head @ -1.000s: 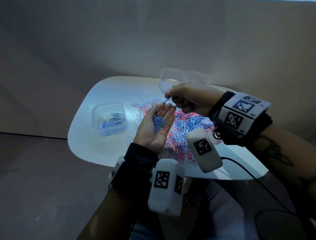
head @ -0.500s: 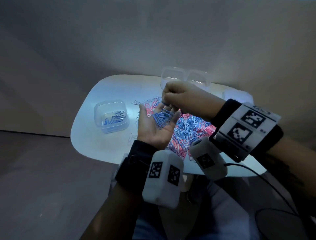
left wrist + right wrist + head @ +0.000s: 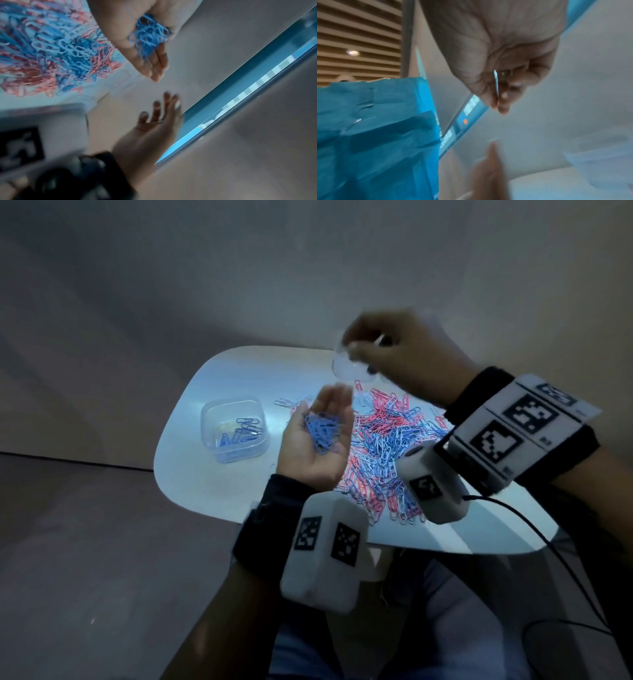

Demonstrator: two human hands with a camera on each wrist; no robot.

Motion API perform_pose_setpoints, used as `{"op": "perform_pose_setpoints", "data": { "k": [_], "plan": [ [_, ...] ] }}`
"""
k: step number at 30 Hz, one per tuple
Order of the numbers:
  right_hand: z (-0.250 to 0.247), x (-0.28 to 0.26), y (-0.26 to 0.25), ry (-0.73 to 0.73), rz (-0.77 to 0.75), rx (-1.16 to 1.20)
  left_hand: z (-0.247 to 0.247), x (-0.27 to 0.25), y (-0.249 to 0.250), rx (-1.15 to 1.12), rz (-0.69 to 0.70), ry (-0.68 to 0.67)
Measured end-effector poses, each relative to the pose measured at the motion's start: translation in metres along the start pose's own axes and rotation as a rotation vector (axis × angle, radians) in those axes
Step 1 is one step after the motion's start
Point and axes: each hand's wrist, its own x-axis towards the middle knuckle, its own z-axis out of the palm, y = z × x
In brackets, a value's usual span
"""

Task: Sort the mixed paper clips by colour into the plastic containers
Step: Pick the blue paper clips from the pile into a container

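Observation:
My left hand (image 3: 325,419) lies palm up over the white table (image 3: 212,484), fingers fairly straight, carrying a bunch of blue paper clips (image 3: 322,433) (image 3: 149,36). My right hand (image 3: 373,347) hovers, blurred, over a clear container (image 3: 344,369) at the table's far edge. In the right wrist view its thumb and finger (image 3: 500,97) pinch a thin pale clip (image 3: 495,81). A second clear container (image 3: 212,412) holding several blue clips stands at the left. The mixed pile of red, blue and white clips (image 3: 387,440) (image 3: 51,51) spreads under and right of both hands.
A black cable (image 3: 534,529) runs off the table's near right edge. White wrist camera units hang below both wrists. The table's near edge lies just above my lap. A blue cloth (image 3: 376,135) fills the left of the right wrist view.
My right hand has lifted away from the left palm and moved back and up over the far container. The left hand has stayed palm up with its blue clips.

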Motion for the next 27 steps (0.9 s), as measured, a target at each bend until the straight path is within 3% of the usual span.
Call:
{"op": "perform_pose_setpoints", "data": {
  "k": [2, 4, 6, 8, 17, 23, 27],
  "plan": [
    [0.003, 0.009, 0.014, 0.101, 0.099, 0.034, -0.010, -0.005, 0.014, -0.063, -0.080, 0.051],
    [0.016, 0.017, 0.028, -0.123, 0.172, -0.152, -0.015, -0.013, 0.025, -0.072, -0.128, 0.061],
    [0.037, 0.025, 0.036, -0.368, 0.167, -0.335, -0.017, -0.018, 0.031, -0.039, -0.082, 0.066],
    [0.056, 0.037, 0.039, -0.472, 0.142, -0.375, -0.014, -0.022, 0.034, -0.023, -0.064, 0.042],
    [0.085, 0.070, 0.046, -0.577, 0.195, -0.539, -0.011, -0.024, 0.041, 0.022, -0.047, 0.044],
    [0.072, 0.060, 0.057, -0.557, 0.242, -0.435, -0.011, -0.024, 0.037, 0.042, -0.007, 0.105],
    [0.050, 0.045, 0.059, -0.600, 0.315, -0.159, -0.010, -0.021, 0.032, 0.004, -0.029, 0.124]
  ]
}}
